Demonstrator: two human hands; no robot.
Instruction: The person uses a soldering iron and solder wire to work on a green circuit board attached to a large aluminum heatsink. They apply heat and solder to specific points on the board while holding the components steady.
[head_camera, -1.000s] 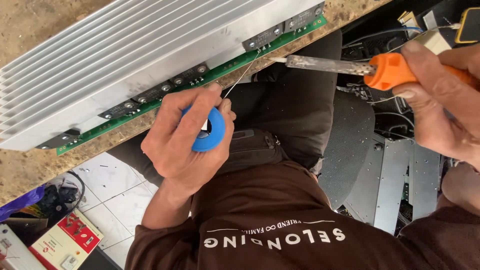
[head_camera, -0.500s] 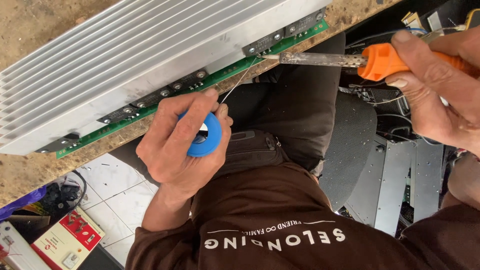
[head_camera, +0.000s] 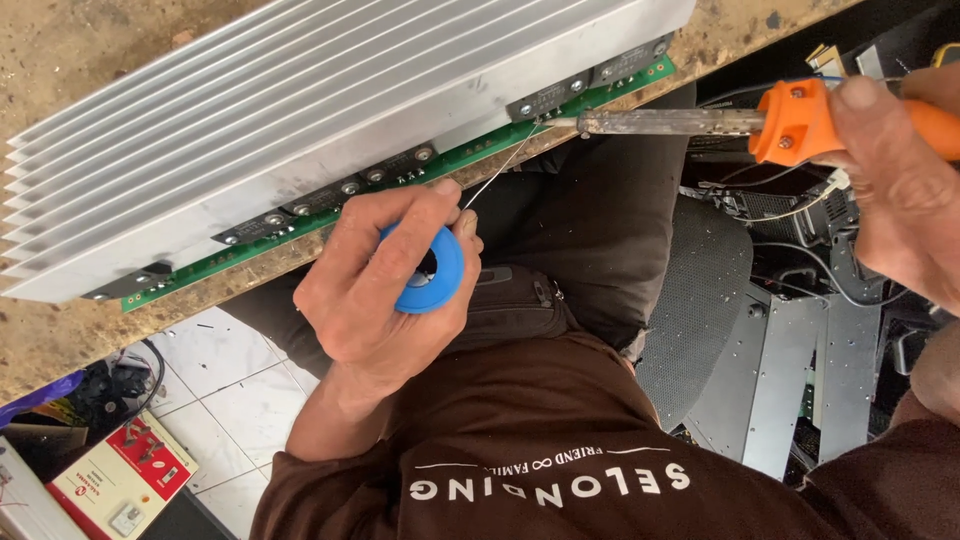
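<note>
Shifted slightly since half a second ago, the soldering iron (head_camera: 760, 122) now lies almost level, its tip moved in from just right of the board's edge to meet the green circuit board (head_camera: 455, 160), while the solder wire (head_camera: 500, 172) has swung up to reach the same spot. One iron is in view: a dull metal barrel running into an orange handle, clamped in the right hand (head_camera: 900, 170), whose fingers wrap the grip at the upper right. One spool of solder (head_camera: 430, 270), blue with a dark centre hole, sits closed inside the left hand (head_camera: 385, 285) at mid-frame, thumb and fingers pinched round it as before; a single thin strand rises from it to the iron's tip. The board runs along the near edge of one large ribbed aluminium heat sink (head_camera: 300, 110), which rests on a worn workbench (head_camera: 90, 40). Black components bolted along the board's edge show as at least six; further ones cannot be counted for certain. The left hand has held its place below the board. Beneath, the person's brown shirt (head_camera: 540, 440) fills the lower frame, with one red-and-cream box (head_camera: 120, 480) on the tiled floor (head_camera: 215, 365) at lower left and grey metal panels (head_camera: 800, 370) at right.
</note>
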